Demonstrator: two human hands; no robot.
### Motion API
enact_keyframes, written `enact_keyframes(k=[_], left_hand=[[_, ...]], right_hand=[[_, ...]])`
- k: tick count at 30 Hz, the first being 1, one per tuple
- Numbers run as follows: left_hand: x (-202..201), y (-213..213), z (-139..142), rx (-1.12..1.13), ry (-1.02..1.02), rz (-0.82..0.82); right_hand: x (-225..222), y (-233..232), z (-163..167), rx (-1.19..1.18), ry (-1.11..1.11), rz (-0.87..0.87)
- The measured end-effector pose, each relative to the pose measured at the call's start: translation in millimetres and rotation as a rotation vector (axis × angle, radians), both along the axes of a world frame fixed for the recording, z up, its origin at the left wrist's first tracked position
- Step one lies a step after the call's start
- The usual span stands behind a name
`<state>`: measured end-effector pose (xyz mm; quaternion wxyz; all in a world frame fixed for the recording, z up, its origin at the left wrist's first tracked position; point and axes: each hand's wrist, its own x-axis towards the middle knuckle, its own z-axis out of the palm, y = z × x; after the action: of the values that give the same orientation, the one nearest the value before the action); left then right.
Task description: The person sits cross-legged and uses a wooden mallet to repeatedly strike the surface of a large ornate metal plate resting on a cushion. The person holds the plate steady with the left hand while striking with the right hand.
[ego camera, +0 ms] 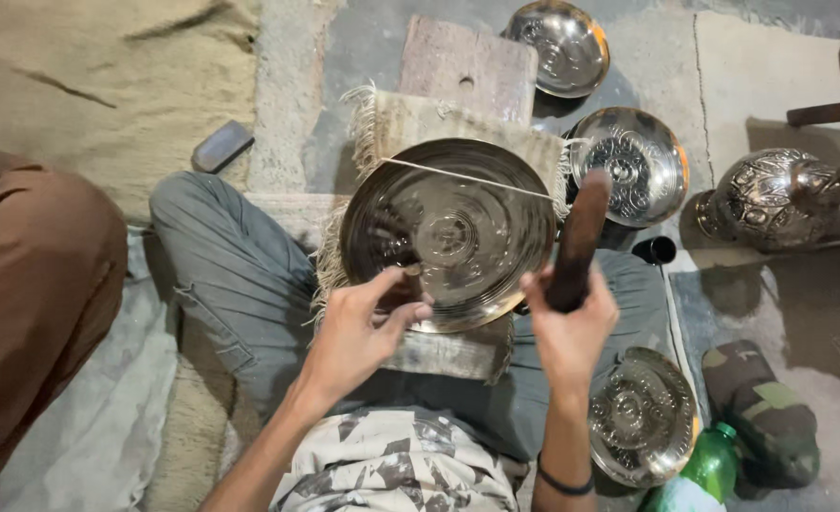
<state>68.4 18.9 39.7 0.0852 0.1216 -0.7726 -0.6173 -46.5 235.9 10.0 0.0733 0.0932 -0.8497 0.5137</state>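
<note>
Nearest, a camouflage shirt point(391, 469) and grey trousers point(240, 284), legs folded around a wooden block point(448, 353). Left hand point(358, 332) pinching a small punch point(412, 271) against the near edge of a large shiny metal plate point(453, 232), laid on a fringed cloth point(410, 118) over the block. Right hand point(572, 327) clenched around a dark wooden mallet point(581, 237), raised just right of the plate. Engraved bowls point(633, 166) far right, another bowl point(640, 415) and a green bottle point(714, 460) near right.

Concrete floor point(363, 38) with embossed metal bowls point(554, 43), green bottle point(714, 460), dark stone point(221, 145), sacking point(97, 85).
</note>
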Motion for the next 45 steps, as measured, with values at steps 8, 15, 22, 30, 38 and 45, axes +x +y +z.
enact_keyframes(k=[8,15,22,30,38,45], left_hand=[[-12.2,7.5,-8.5,0.015,0.060,-0.128],[-20.5,-1.6,-19.7,0.025,0.126,-0.137],[-28.7,-2.4,-22.5,-0.011,0.154,-0.216],[-40.2,8.0,-28.0,0.026,0.166,-0.258],[-45.4,25.7,-41.0,-0.041,0.216,-0.231],[-44.3,26.6,-43.6,-0.066,0.224,-0.225]], right_hand=[[-18.9,20.3,-3.6,-0.161,0.139,0.041],[11.6,56.4,-77.9,0.021,0.239,-0.210],[7.9,81.2,-89.3,-0.032,0.004,-0.195],[3.4,51.5,-58.8,-0.011,0.144,-0.049],[-7.0,46.2,-27.1,0.235,0.290,0.024],[-27.4,34.1,29.3,0.157,0.353,0.152]])
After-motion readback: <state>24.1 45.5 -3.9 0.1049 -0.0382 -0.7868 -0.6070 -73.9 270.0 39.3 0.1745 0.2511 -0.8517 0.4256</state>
